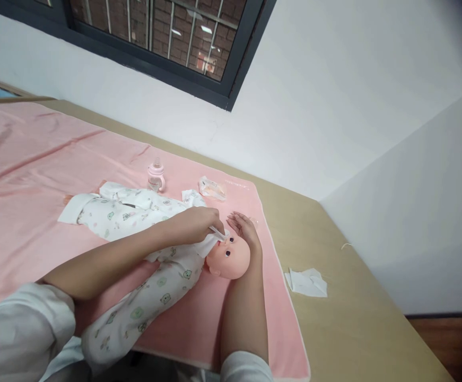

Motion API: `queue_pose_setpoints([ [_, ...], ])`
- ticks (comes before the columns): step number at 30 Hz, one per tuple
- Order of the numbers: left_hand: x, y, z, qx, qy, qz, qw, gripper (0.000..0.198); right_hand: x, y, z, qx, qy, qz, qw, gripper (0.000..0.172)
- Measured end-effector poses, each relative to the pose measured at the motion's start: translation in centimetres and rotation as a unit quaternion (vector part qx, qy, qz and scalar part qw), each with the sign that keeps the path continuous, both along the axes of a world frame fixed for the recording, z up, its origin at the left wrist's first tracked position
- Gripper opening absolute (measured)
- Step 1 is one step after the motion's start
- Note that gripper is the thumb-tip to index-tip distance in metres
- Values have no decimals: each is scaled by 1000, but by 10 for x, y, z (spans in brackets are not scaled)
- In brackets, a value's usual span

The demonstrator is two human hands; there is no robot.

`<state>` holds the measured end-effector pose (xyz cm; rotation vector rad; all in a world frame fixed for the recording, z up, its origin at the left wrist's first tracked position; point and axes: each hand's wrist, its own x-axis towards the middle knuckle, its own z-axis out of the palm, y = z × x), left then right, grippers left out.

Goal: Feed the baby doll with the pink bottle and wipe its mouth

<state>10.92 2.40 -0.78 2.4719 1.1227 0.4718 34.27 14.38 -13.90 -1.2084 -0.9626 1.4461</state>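
1. Setting: white wall (pixel 294 116) and dark-framed window (pixel 155 32) above a wooden table (pixel 358 297), on which a pink blanket (pixel 199 323) is spread.
2. Subject: a baby doll (pixel 234 262) in printed pyjamas lies face up on the blanket, its head near the right-hand edge, its feet toward the left.
3. Left hand (pixel 197 223): the fingers pinch a thin white cloth (pixel 217 233), tissue or gauze, I cannot tell which, at the doll's mouth; the forearm crosses above the torso.
4. Right hand (pixel 244 231): it holds nothing that I can see. The fingers lie loosely side by side, slightly curved, and the wrist passes just beside the crown; whether the palm bears on the head is hidden.
5. Surroundings: a pink-topped feeding bottle (pixel 156 176) stands beyond the pyjamas, a clear packet (pixel 212 189) lies near the far sleeve, and a crumpled white tissue (pixel 307 282) rests on bare wood.
6. Good technique, in my judgement: a light pinch close to the cloth's working end gives control; the curved hand serves best as a gentle brace against rolling; the forearm should bear no weight on the chest, and loose cloth should hang clear of nose and eyes.
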Motion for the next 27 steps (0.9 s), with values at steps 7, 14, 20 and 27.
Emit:
queue_pose_setpoints([
  [7, 3, -1, -2, -13, 27, -4, 1000, 57, 1, 1, -1, 13, 21, -19, 1000, 12],
  [14, 3, 0, -3, 0, 34, 26, 999, 47, 2, 3, -1, 12, 27, -12, 999, 16],
  [20, -2, 2, -2, 19, -8, 15, 1000, 42, 3, 4, -4, 18, 30, -10, 999, 17],
  [27, -9, -8, 10, -43, -14, -54, 998, 38, 3, 4, -5, 26, 20, -10, 999, 17],
])
